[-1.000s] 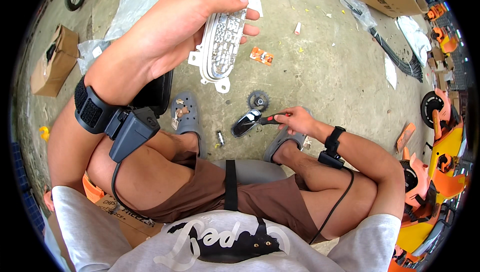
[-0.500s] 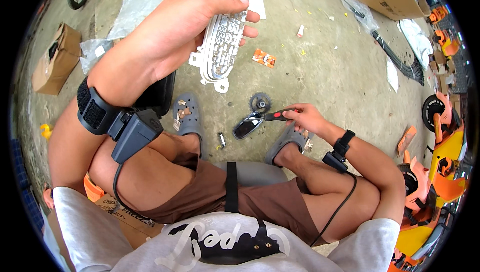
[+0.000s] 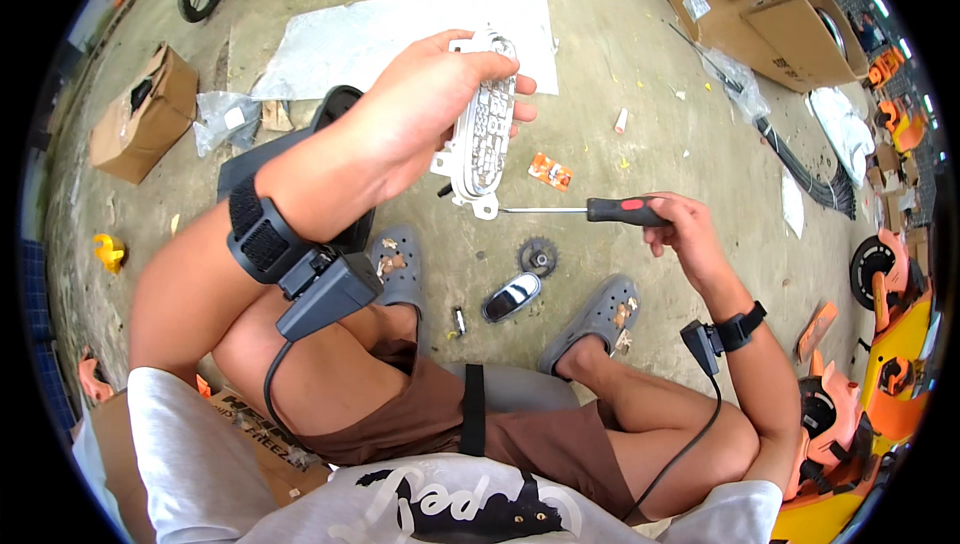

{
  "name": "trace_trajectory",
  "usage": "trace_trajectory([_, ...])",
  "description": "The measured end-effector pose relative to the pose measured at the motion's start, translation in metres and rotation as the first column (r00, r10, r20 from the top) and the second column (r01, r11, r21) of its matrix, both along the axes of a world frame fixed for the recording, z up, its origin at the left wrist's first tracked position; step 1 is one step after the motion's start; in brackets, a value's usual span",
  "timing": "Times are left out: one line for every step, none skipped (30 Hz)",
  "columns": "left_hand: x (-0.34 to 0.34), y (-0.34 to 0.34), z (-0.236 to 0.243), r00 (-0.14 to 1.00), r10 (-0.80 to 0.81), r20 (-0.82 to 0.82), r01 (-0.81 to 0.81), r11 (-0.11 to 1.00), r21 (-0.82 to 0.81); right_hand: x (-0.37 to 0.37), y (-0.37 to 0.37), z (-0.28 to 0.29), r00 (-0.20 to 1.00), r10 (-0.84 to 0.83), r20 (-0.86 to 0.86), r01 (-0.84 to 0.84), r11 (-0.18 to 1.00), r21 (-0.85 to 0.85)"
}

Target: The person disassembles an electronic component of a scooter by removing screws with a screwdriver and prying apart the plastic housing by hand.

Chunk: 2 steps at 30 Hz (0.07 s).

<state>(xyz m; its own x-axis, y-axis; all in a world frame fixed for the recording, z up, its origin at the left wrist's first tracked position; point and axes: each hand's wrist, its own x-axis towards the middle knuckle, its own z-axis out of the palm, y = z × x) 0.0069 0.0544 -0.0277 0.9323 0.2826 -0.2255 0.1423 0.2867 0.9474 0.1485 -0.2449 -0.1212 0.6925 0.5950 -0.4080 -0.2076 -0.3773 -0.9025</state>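
My left hand is closed round a long oval lamp unit with a clear faceted face and mounting tabs on its rim, held up over the floor. In my right hand is a screwdriver with a black and red handle, gripped near the handle's end. Its shaft runs level to the left. The tip is at the tab on the lamp's lower end; whether it touches cannot be made out. Below, between my feet, lie a dark toothed sprocket and a shiny black oval part.
A small black cylinder and an orange packet lie on the concrete. A white sheet is spread ahead. Cardboard boxes stand at left and far right. Black cables and orange-yellow ride-on parts line the right side.
My right hand has raised the screwdriver from beside the black oval part up to the lamp's lower tab. The lamp stays in my left hand, and the view has shifted.
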Motion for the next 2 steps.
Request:
trace_trajectory([-0.0003, 0.0009, -0.0008, 1.0, 0.03, 0.0, -0.03, 0.999, 0.013, 0.0036, 0.0006, 0.0084, 1.0, -0.004, 0.007, 0.004, 1.0, 0.03])
trace_trajectory([-0.0005, 0.0018, -0.0016, 0.998, 0.06, 0.001, -0.06, 0.998, 0.026, 0.0088, -0.0004, 0.0134, 1.0, 0.014, -0.002, -0.014, 0.997, 0.074])
